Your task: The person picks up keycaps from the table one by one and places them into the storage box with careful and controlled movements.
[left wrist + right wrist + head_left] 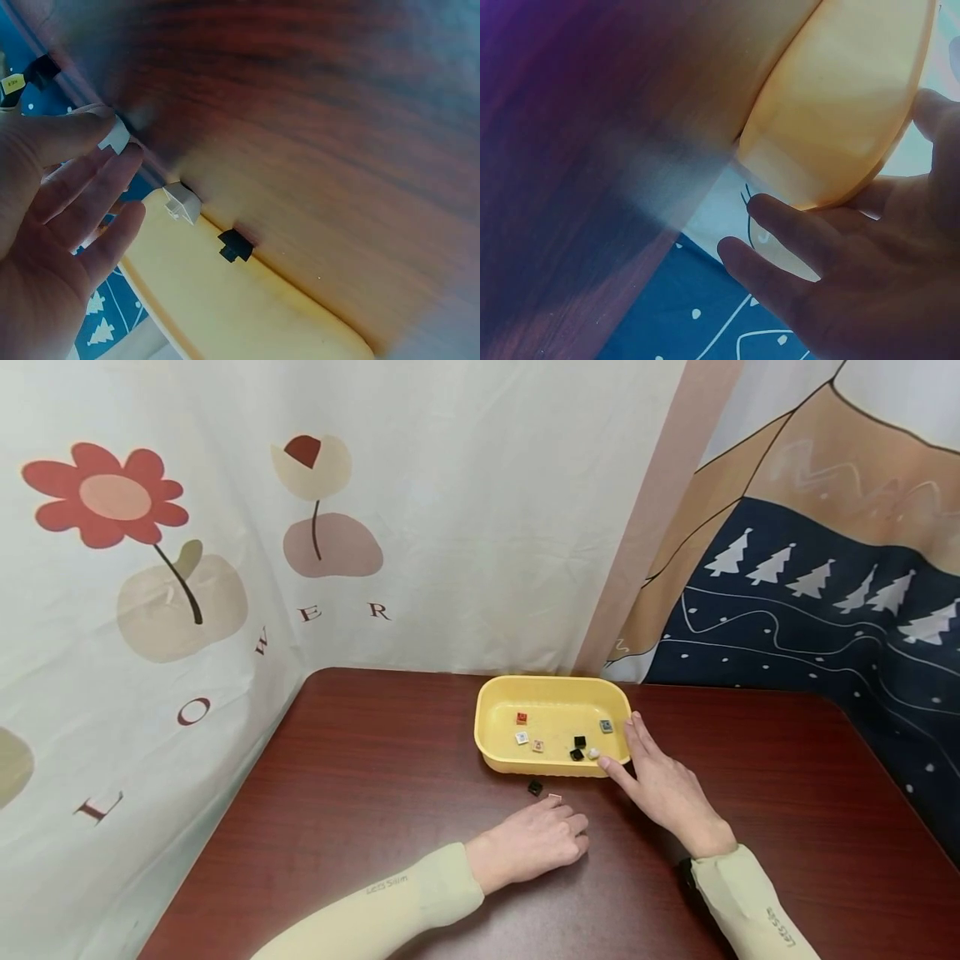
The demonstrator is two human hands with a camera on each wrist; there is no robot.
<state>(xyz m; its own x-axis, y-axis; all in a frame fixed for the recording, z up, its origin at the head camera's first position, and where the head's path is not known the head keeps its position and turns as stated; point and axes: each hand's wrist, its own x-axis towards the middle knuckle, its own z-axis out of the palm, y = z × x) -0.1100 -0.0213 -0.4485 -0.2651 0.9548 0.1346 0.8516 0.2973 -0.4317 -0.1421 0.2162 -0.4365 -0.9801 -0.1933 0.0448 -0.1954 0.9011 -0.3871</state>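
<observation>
My left hand (pixel 534 842) hovers low over the table in front of a yellow plastic box (pixel 555 768). Between its thumb and index finger it pinches a white keycap (pixel 116 138). Two loose keycaps lie on the table near this hand, a black one (pixel 535 787) and a pale one (pixel 555 797), with their stems showing in the left wrist view. At the box's near right corner is my right hand (pixel 672 793), its thumb touching the front rim and its extended fingers spread along the right side. Its middle and ring fingers stand apart from the box in the right wrist view.
Inside the box lie several keycaps, among them a red one (pixel 521 718), a blue-grey one (pixel 606 726) and a black one (pixel 580 742). The dark reddish-brown table (pixel 360 760) meets printed curtains (pixel 487 527) behind and at the sides.
</observation>
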